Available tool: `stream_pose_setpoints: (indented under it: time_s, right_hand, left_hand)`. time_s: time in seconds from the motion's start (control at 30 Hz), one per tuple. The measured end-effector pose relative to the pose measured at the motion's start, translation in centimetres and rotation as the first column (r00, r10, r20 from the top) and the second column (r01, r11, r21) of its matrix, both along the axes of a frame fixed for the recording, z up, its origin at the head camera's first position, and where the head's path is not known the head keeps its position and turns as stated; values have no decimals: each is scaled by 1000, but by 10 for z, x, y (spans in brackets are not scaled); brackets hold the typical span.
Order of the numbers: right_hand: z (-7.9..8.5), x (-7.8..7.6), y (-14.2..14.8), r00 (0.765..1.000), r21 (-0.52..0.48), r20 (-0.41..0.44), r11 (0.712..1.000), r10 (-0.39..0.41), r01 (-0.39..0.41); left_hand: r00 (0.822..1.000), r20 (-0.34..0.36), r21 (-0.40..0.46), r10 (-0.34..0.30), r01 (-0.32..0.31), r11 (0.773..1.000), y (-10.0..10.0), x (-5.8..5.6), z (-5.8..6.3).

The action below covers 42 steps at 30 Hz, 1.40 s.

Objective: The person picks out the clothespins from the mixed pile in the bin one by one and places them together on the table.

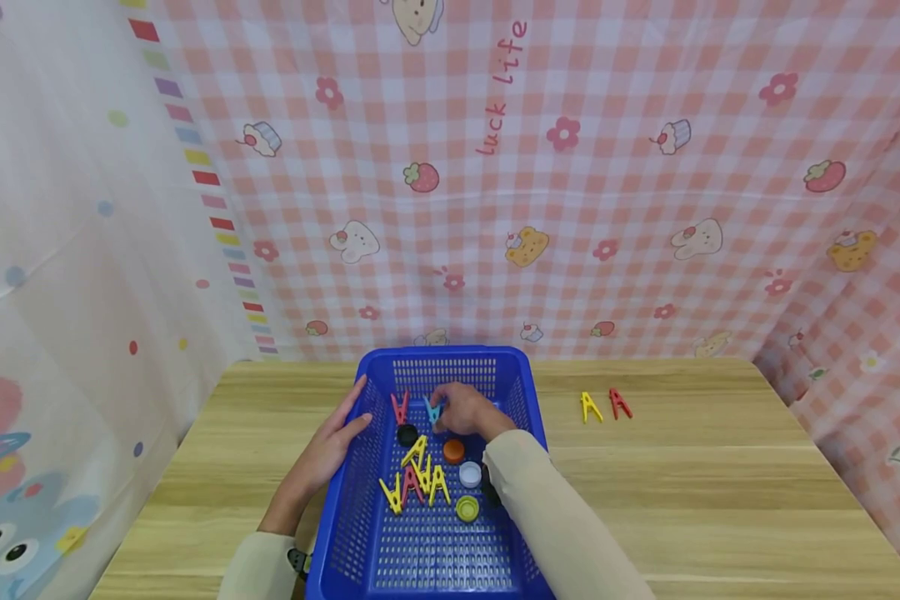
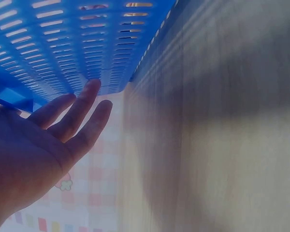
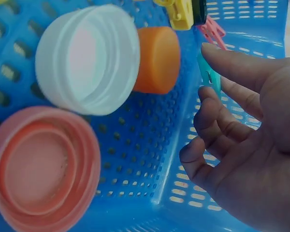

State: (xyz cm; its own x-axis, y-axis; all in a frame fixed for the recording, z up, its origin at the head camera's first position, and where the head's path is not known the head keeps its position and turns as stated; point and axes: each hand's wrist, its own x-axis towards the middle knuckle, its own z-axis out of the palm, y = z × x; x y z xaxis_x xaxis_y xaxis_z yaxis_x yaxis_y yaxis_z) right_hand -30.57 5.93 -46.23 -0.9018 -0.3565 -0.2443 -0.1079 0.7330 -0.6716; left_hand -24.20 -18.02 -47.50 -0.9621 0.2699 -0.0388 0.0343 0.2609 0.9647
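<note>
My right hand (image 1: 461, 408) reaches into the far part of a blue plastic basket (image 1: 438, 575) and pinches a light blue clothespin (image 1: 432, 410). In the right wrist view, this clothespin (image 3: 210, 77) shows between the thumb and the fingers, close to the perforated wall. My left hand (image 1: 330, 442) rests on the basket's left rim, and its fingers (image 2: 82, 113) extend along the outside wall. Near the right hand lie a pink-red clothespin (image 1: 400, 408), a black cap (image 1: 407, 434) and an orange cap (image 1: 453, 451).
Several yellow clothespins (image 1: 438, 483) and a red one (image 1: 411, 483) lie mid-basket. Beside them are a white cap (image 1: 470, 475), a yellow-green cap (image 1: 467, 508) and a pink cap (image 3: 43, 166). A yellow clothespin (image 1: 589, 407) and a red clothespin (image 1: 619, 403) lie on the wooden table (image 1: 690, 492).
</note>
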Motion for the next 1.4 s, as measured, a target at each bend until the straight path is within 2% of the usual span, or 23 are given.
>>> stream_pose_setpoints:
  time_s: [0.33,0.43,0.8,1.07,1.4]
  right_hand:
    - [10,3,0,999,-54,-30,999,-10,9]
    - [17,4,1,999,-79,-39,997,-13,10]
    - [46,9,11,996,-79,-80,997,-29,22]
    - [67,15,21,989,-62,-147,998,23,-33]
    - [85,22,46,969,-95,-247,995,5,-29]
  left_hand:
    - [1000,8,-4,0,0,1000,0,0,1]
    - [1000,6,-12,-4,4,1000,0,0,1]
    - [1000,-1,-23,-12,11,1000,1,1,2]
    - [1000,-3,-23,-4,4,1000,0,1,2]
    - [1000,-4,-17,-3,3,1000,0,1,1]
